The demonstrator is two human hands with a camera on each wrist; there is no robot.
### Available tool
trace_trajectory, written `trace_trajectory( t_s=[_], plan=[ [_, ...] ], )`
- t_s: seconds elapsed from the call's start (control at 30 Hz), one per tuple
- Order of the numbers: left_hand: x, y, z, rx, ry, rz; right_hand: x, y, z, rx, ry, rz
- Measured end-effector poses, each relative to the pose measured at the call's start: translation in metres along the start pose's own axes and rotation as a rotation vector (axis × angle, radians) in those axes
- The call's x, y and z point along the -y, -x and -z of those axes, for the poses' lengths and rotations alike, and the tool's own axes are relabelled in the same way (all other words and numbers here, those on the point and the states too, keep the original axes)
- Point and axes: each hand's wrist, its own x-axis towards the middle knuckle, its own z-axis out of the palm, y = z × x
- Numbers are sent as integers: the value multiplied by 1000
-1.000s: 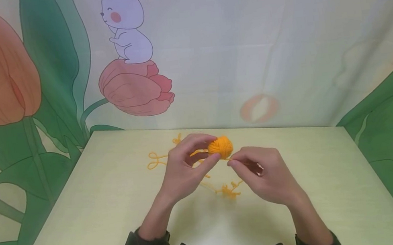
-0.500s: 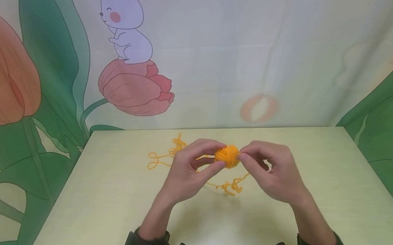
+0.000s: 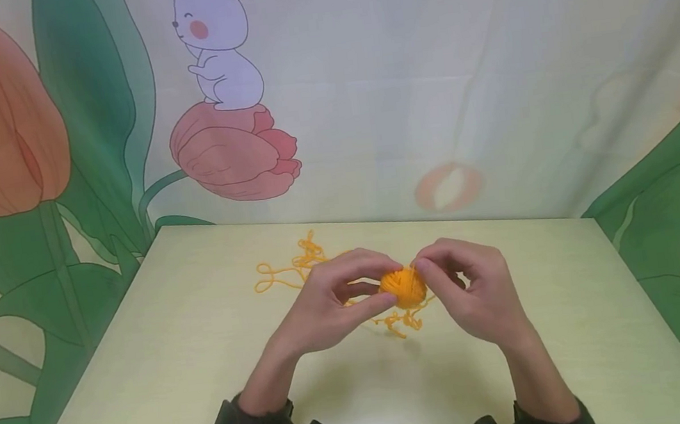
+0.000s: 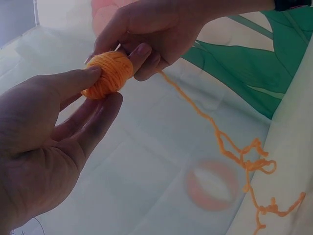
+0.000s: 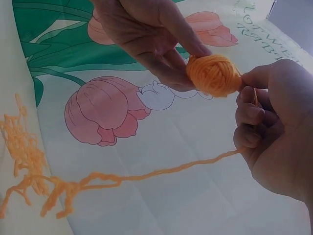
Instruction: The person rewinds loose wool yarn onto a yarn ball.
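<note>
A small ball of orange yarn is held up over the table by my left hand, its thumb and fingertips gripping the ball's left side. At the ball's right side my right hand pinches the yarn strand between thumb and forefinger, with the other fingers curled in. The right wrist view shows the loose strand running out below the right hand's curled fingers. It stretches toward a tangled clump of yarn. In the left wrist view, the strand hangs from the right hand with knotted loops along it.
Loose orange yarn lies in loops on the pale table behind and left of the left hand. A smaller snarl of yarn shows in front of the ball. Behind the table hangs a printed curtain with tulips and a rabbit.
The yarn ball and left hand have shifted slightly right and toward the person. My right hand has moved from below the ball's right side to its upper right, bringing the strand along.
</note>
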Motion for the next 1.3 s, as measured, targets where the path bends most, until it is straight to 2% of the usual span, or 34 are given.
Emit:
trace_trajectory(
  t_s=[0.27,0.6,0.83,1.07,1.3],
  plan=[
    [-4,0,1,20,35,3,-8,0,-2,-7,-20,-30],
    [-5,-1,2,9,87,-23,-23,1,-6,32,-23,-126],
    [-8,0,3,-82,115,-5,-32,2,-14,124,-71,-176],
    [-8,1,5,-198,100,15,-35,3,-22,224,-19,-143],
    [-5,-1,6,-288,71,26,-30,2,-24,254,34,-81]
  ],
)
